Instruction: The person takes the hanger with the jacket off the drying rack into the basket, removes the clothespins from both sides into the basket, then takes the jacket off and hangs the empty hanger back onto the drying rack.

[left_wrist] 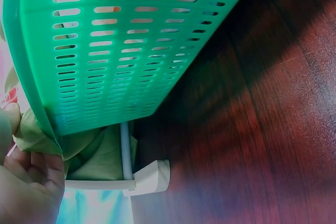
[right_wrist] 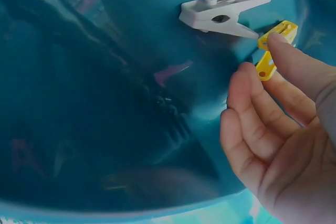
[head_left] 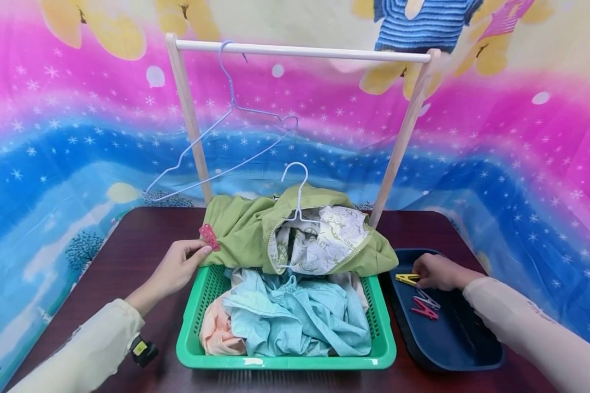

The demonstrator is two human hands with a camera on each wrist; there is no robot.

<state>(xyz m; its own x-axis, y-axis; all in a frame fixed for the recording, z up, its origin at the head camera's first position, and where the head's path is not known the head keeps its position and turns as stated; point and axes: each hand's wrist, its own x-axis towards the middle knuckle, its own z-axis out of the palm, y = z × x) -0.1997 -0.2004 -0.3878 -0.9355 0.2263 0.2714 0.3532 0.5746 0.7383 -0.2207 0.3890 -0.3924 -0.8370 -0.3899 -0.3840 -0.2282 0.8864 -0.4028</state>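
A green zip jacket with a white printed lining lies across the back of the green basket. A white hanger pokes out of its neck opening. Pinched in my left hand is the jacket's left edge, right beside a red clothespin clipped there. The left wrist view shows green cloth between that hand's thumb and fingers. Over the dark blue tray, my right hand pinches a yellow clothespin between thumb and fingers. A white clothespin and a red clothespin lie close by in the tray.
Light blue cloth and peach cloth fill the basket. Behind it stands a wooden rack with a white rail, where a bare lilac wire hanger hangs left of centre. All this stands on a dark brown table.
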